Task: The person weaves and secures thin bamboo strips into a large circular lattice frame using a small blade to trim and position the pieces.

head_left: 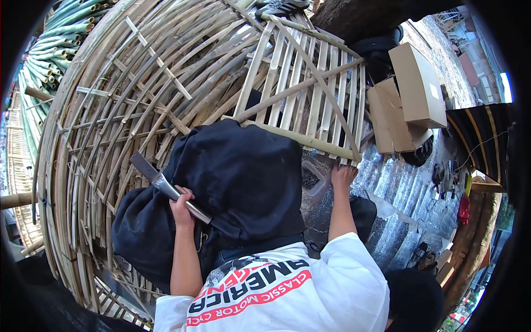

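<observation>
My left hand (pixel 182 209) is wrapped round the silver metal handle of a broad-bladed knife (pixel 145 167). Its dark, flat blade points up and to the left, over my knee in dark trousers (pixel 238 171). Ahead of me lies a bamboo slat panel (pixel 310 83), with pale strips fixed across round poles and two diagonal strips crossing over them. At the panel's near right corner, my right hand (pixel 344 175) has its fingers closed on the slat ends, just below the near pole (pixel 298 138). The fingertips are partly hidden there.
A clear plastic tub (pixel 314 180) with small dark pieces sits left of my right hand. Long split bamboo strips (pixel 127 83) are piled at left, beyond them green bamboo poles (pixel 61 33). Open cardboard boxes (pixel 417 88) stand at right on silvery sheeting (pixel 387 182).
</observation>
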The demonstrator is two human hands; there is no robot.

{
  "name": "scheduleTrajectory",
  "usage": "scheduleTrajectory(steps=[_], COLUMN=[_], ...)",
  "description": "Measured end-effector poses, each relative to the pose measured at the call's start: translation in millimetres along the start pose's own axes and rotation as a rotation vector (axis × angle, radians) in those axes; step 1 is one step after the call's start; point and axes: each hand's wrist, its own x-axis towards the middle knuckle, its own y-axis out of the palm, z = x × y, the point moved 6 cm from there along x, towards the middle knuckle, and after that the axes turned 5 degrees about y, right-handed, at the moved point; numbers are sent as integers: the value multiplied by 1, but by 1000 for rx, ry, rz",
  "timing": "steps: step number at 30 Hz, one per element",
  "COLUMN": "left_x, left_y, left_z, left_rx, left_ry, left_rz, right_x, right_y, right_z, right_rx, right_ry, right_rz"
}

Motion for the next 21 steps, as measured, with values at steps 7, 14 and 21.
scheduleTrajectory(steps=[7, 14, 21], left_x=[-1, 1, 0], left_y=[5, 0, 3], left_z=[3, 5, 5], left_rx=[65, 75, 78], left_ry=[-22, -53, -46], left_rz=[32, 24, 28], right_x=[-7, -1, 11], right_y=[10, 21, -10], right_z=[-21, -21, -22], right_rx=[172, -15, -83], right_ry=[162, 215, 124], right_rz=[33, 296, 402])
